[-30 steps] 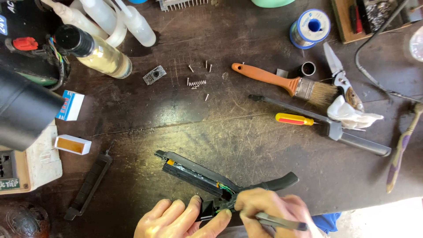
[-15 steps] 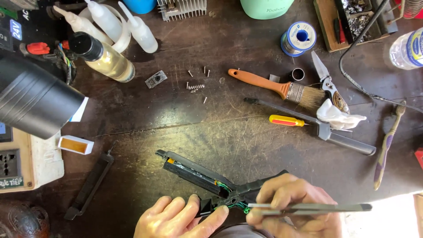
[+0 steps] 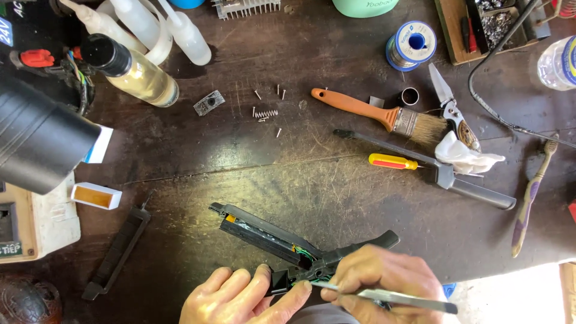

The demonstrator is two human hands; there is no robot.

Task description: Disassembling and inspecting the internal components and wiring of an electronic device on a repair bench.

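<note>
Dark, scuffed wooden desk (image 3: 198, 156), cluttered along the far edge; bare patch mid-desk between paintbrush (image 3: 384, 114) and the work. Opened black device housing (image 3: 282, 240) lies at the near edge. Left hand (image 3: 240, 297) pinches its near end; right hand (image 3: 384, 282) grips tweezers (image 3: 390, 297), tips at the housing's wiring.

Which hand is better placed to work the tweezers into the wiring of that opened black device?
Right. The right hand already holds the tweezers, tips at the wires in the opened black device. The left hand grips the device's near end, steadying it.
</note>
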